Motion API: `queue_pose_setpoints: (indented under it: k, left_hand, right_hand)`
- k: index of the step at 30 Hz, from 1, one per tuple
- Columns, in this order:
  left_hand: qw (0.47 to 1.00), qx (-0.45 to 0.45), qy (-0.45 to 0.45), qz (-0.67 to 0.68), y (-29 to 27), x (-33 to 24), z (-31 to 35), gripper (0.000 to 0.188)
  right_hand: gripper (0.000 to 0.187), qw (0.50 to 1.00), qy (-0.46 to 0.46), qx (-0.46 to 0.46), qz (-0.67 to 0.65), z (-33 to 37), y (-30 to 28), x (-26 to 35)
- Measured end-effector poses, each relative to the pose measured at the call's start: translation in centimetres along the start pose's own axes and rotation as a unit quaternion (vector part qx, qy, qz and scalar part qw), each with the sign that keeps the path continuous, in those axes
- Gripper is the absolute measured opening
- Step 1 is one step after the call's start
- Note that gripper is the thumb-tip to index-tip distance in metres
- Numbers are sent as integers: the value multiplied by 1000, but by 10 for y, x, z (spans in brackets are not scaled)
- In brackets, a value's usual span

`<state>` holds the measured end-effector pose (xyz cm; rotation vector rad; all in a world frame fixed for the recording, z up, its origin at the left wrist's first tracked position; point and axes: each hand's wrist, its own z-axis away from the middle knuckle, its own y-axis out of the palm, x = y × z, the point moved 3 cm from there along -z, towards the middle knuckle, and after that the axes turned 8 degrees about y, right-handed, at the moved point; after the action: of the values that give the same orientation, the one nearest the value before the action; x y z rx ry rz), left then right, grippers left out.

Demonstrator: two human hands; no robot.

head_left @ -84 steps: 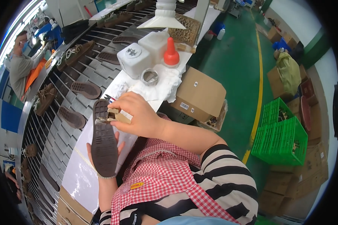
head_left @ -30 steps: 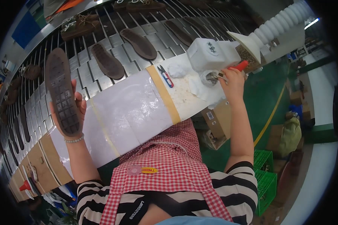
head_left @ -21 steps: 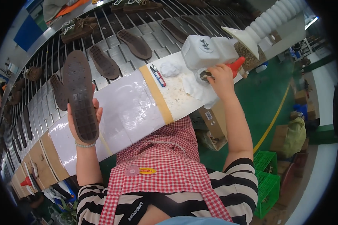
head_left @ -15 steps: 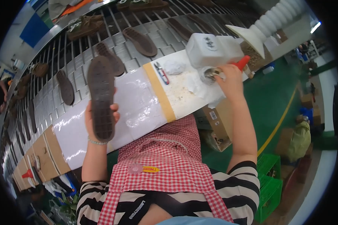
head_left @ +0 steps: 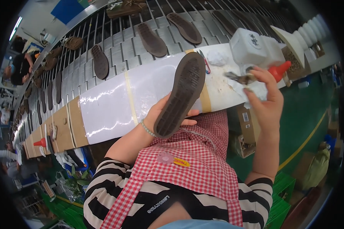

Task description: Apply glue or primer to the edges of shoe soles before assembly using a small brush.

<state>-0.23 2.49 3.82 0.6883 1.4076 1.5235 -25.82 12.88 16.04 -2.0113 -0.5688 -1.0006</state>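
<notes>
A dark brown shoe sole [head_left: 181,91] rests in my left hand [head_left: 156,110], which grips it near its lower end. The sole tilts up to the right, its ribbed inner face toward me. My right hand [head_left: 267,95] pinches a small brush [head_left: 240,78], blurred by motion, with its dark tip pointing left toward the sole. Brush and sole are apart. Behind the fingers, a small cup [head_left: 248,68] is mostly hidden. A red nozzle [head_left: 280,71] lies just beyond the right hand.
On the bench [head_left: 107,110] lie thread snips [head_left: 207,68] and crumpled white tissue [head_left: 218,58]. A white plastic jug [head_left: 248,47] stands farther back, near a white duct hood [head_left: 288,44]. More soles [head_left: 100,63] lie along the slatted metal conveyor [head_left: 122,57].
My right hand has lifted the brush out of the cup toward the sole. My left hand has moved the sole right and tilted it. The view has shifted left.
</notes>
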Motion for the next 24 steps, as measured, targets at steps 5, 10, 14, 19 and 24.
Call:
queue_pose_setpoints:
  k: [5, 10, 14, 19, 24]
  left_hand:
    - [996, -6, -35, -78, 17, 5, 11, 52]
    - [994, -3, -45, -103, 15, 6, 22, 56]
    - [990, 52, -73, -106, 16, 9, 24, 59]
    - [986, 27, -68, -149, 19, 8, 25, 59]
    - [991, -25, -15, -132, 29, 7, 22, 55]
  right_hand:
    - [48, 987, -134, 49, 73, 7, 36, 38]
    - [47, 965, -216, 61, 135, 12, 54, 48]
    - [43, 959, -236, 51, 148, 13, 58, 50]
    - [42, 954, -248, 91, 140, 24, 63, 53]
    - [43, 959, -227, 122, 120, 41, 73, 54]
